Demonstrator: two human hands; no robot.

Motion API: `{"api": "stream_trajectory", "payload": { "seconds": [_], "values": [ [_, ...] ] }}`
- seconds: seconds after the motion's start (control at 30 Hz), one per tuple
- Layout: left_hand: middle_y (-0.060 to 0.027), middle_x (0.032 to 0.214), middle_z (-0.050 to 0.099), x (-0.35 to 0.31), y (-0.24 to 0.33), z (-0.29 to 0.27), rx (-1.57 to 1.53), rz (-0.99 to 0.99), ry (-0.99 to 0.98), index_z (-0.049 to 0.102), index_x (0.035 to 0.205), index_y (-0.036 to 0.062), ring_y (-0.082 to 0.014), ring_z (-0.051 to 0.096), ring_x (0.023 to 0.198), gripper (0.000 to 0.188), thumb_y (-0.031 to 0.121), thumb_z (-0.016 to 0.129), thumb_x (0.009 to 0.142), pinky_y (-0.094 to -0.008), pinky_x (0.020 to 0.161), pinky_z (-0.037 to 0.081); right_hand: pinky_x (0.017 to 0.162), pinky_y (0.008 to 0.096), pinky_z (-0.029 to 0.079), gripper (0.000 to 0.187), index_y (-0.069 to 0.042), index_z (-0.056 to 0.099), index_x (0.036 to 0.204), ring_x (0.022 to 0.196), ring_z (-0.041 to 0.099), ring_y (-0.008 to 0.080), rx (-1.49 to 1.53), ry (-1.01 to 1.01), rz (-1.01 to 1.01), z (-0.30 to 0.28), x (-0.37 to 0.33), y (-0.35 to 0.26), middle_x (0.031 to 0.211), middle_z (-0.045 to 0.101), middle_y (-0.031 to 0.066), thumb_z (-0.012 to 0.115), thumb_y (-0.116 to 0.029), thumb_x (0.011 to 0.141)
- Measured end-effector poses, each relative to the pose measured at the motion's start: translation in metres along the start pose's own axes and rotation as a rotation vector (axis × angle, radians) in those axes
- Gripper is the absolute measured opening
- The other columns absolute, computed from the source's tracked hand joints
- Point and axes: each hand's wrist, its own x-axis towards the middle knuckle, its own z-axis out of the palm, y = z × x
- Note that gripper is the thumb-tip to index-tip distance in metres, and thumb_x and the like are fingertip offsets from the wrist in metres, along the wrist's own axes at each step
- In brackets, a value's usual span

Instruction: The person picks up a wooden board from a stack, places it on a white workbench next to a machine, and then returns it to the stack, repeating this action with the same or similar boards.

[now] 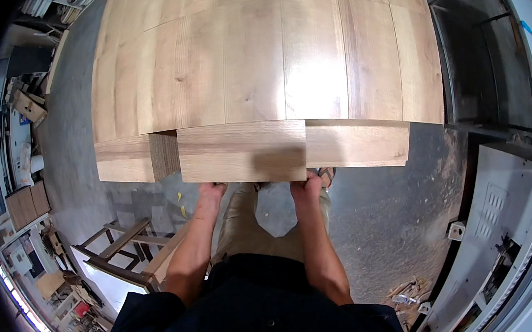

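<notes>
A light wood-grain board (237,149) juts out at the near edge of a large surface of similar boards (201,74). Both of my hands are at its near edge. My left hand (212,189) grips near the left corner and my right hand (308,186) near the right corner. The fingers of both are largely hidden beneath the board. To its left, past a gap, sits another board (124,160), with layered dark edges showing in that gap. On the right, a slightly lower board (357,143) adjoins it.
Behind my left arm stands a wooden frame (120,250) with a white panel. A long grey machine (490,205) runs along the right side. Shelves and scrap boards line the left, including brown panels (27,205). Debris (408,298) lies on the concrete floor (392,217).
</notes>
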Motion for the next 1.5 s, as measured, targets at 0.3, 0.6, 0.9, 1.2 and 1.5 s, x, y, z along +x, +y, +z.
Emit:
{"api": "stream_trajectory", "payload": {
  "seconds": [0.3,0.6,0.9,1.2,1.5],
  "values": [
    [-0.0068,0.098,0.064,-0.036,-0.021,0.021,0.147,0.012,-0.088,0.06,0.098,0.0069,-0.0212,0.063,0.087,0.019,0.022,0.055,0.086,-0.0354,0.073,0.055,0.09,0.0353,0.039,0.035,0.009,0.043,0.119,0.099,0.051,0.0245,-1.024,0.523,-1.007,-0.043,-0.038,-0.159,0.11,0.053,0.0174,0.044,-0.012,0.09],
    [-0.0021,0.075,0.062,-0.059,-0.043,0.048,0.177,0.109,0.018,0.057,0.088,0.0102,-0.0109,0.057,0.055,0.01,0.02,0.055,0.087,-0.021,0.043,0.045,0.087,0.0322,0.04,0.05,0.008,0.049,0.116,0.098,0.055,0.0267,-1.51,0.269,-0.557,0.04,0.015,-0.298,0.106,0.058,0.0199,0.046,-0.035,0.09],
    [-0.0031,0.06,0.051,-0.029,-0.034,0.006,0.035,0.044,-0.043,0.054,0.082,0.0084,-0.014,0.041,0.038,0.007,0.013,0.05,0.087,-0.0269,0.033,0.035,0.062,0.0293,0.042,0.037,0.002,0.055,0.099,0.067,0.048,0.0128,-1.396,0.217,-0.503,0.057,0.012,-0.276,0.073,0.054,0.003,0.043,-0.032,0.092],
    [-0.0092,0.102,0.063,-0.048,0.032,-0.009,1.43,0.772,-0.085,0.056,0.111,0.0019,-0.0218,0.058,0.094,0.029,0.013,0.053,0.084,-0.0318,0.08,0.045,0.045,0.0279,0.035,0.03,-0.005,0.059,0.096,0.05,0.044,0.0083,-1.338,0.176,-0.394,0.022,0.026,-0.314,0.062,0.051,-0.0034,0.05,-0.033,0.092],
    [-0.0134,0.112,0.059,-0.032,0.03,0.002,1.284,0.802,-0.465,0.052,0.116,-0.0008,-0.0193,0.053,0.104,0.04,0.014,0.062,0.08,-0.0299,0.089,0.042,0.029,0.0276,0.024,0.032,-0.014,0.049,0.07,0.03,0.034,0.0118,-1.35,0.027,-0.512,0.012,0.032,-0.32,0.044,0.037,-0.0025,0.048,-0.038,0.091]
  ]
}}
